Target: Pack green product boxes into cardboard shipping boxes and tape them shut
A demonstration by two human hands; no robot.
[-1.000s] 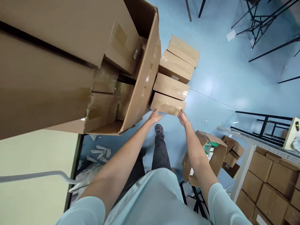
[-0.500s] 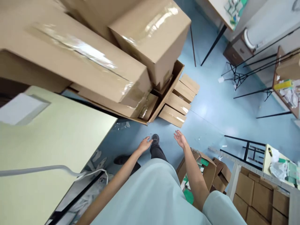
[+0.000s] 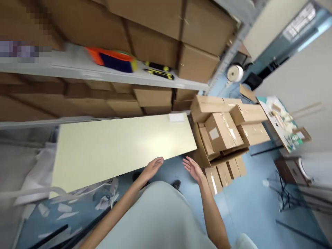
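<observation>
My left hand (image 3: pixel 153 167) is held out in front of my body, fingers stretched, by the front edge of the pale yellow table (image 3: pixel 109 148). Nothing is in it. My right hand (image 3: pixel 192 168) hangs in the air over the floor, palm turned inward and fingers spread, also holding nothing. Nearest to it is a large open carton (image 3: pixel 201 152) filled with taped cardboard boxes (image 3: pixel 223 129). Several smaller boxes (image 3: pixel 215 180) stand on the floor beside that carton. A white sheet or pad (image 3: pixel 176 117) lies at the table's far right corner.
Behind the table, a grey shelf (image 3: pixel 192 83) bears brown cartons, an orange and navy item (image 3: pixel 114 61) and black-yellow tools (image 3: pixel 158 71). Plastic scraps (image 3: pixel 106 200) litter the floor at lower left. A cluttered worktable (image 3: pixel 275 128) stands at the right.
My view has swung left, bringing the table and shelf to the front; the stacked boxes now sit to the right. Both hands stay empty and held out.
</observation>
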